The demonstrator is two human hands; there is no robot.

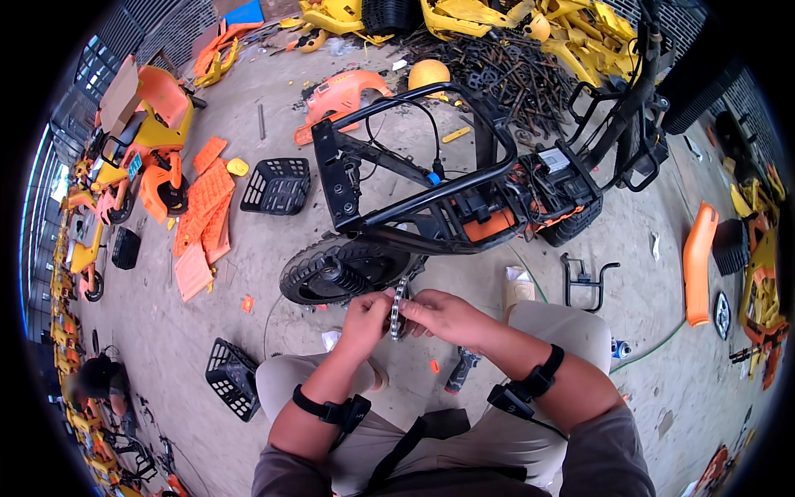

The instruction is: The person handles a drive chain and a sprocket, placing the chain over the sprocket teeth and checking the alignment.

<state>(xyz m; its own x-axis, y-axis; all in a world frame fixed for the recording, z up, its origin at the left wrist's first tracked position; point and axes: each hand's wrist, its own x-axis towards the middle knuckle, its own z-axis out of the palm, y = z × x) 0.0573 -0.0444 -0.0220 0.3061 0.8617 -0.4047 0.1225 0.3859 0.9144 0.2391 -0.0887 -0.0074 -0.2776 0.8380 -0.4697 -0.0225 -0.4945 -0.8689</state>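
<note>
Head view showed a person sitting low, with both knees in light trousers at the bottom. Each wrist had a black strap on it. The left hand [364,317] and the right hand [443,315] met in the middle, just above the knees. Between them was a small metal chain piece [397,308], standing up and down. The fingers of both hands were pinched shut on it, one hand on each side.

A dark tool with a grip [460,370] lay on the concrete floor [248,273] between the knees, near the right arm. A small orange bit [435,365] lay just beside it.

Right past the hands was a black rubber wheel [344,269], lying on the ground. It belonged to a black bike frame [431,186] that lay tipped on its side, with wires and an orange part inside it.

A black basket [232,377] sat near the left knee. Another black basket [277,185] sat farther off, beside flat orange plates [203,219]. A black metal bracket [584,280] and a long orange cover [698,265] were on the right side.

Far away at the top were heaps of yellow plastic parts [497,21] and dark rusty metal bits [513,79].
</note>
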